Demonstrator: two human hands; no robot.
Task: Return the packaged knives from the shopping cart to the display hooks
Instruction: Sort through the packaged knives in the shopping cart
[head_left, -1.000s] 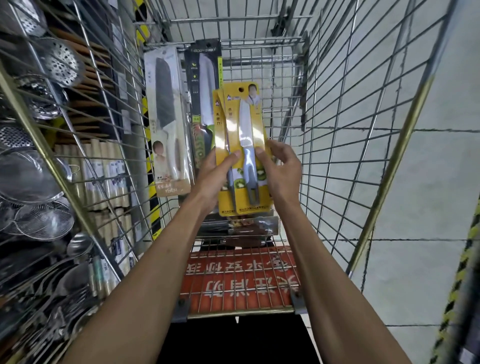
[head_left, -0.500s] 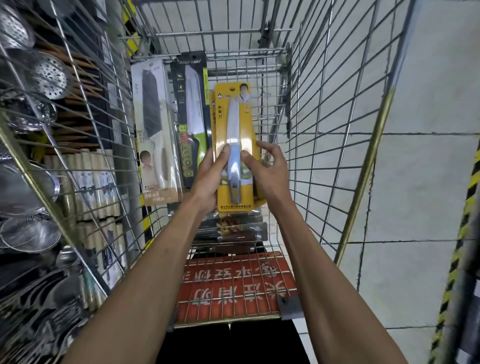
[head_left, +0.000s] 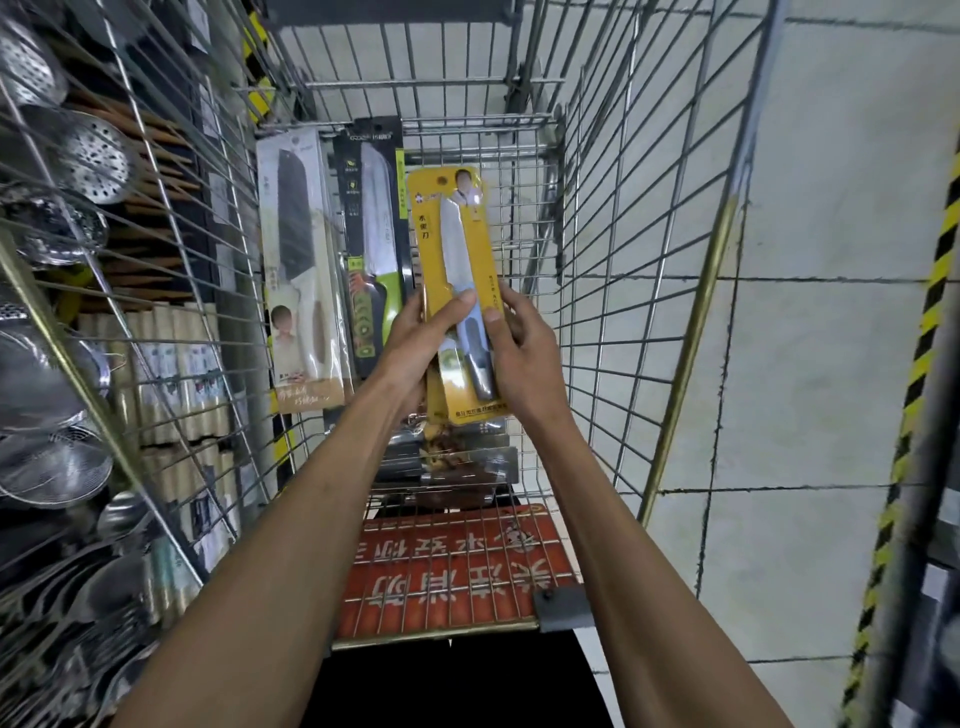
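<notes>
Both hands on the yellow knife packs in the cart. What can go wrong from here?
1. The left hand and right hand pinch only the lower half of the front yellow pack. A second yellow pack behind it looks offset and might slip out onto the dark packs below.
2. The white pack and green-handled pack lean right beside the left hand, so lifting could topple them.
</notes>
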